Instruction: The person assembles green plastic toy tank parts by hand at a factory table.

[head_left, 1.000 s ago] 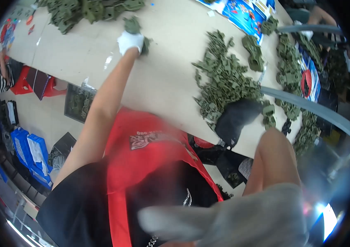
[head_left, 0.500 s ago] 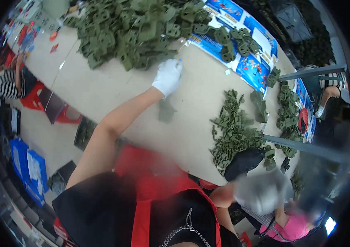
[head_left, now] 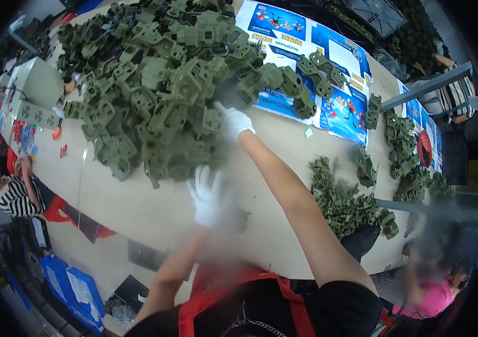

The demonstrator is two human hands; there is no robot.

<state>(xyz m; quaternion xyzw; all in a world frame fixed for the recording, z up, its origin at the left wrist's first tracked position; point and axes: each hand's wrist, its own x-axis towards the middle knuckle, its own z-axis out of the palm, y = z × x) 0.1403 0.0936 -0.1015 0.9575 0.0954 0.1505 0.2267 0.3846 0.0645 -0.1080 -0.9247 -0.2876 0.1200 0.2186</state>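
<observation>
A large heap of olive-green moulded plastic parts (head_left: 160,92) covers the far left and middle of the table. My left hand (head_left: 206,196), in a white glove, is open at the heap's near edge, fingers spread. My right hand (head_left: 237,122), also gloved, reaches to the heap's right side with a finger stretched toward the parts. Its fingertips are partly blurred, and I see nothing gripped in it. Beyond it, several larger green parts (head_left: 292,84) lie across blue-and-white printed sheets (head_left: 278,25).
Small green pieces (head_left: 337,196) are piled at the right, beside a black bag (head_left: 361,240). Grey metal bars (head_left: 427,87) cross the right side. Co-workers sit at the left (head_left: 19,194) and lower right (head_left: 433,295). Blue crates (head_left: 82,292) stand on the floor.
My right arm has come into view and reached to the heap. My left hand has drawn back toward me and spread its fingers. The view has shifted, showing more of the heap.
</observation>
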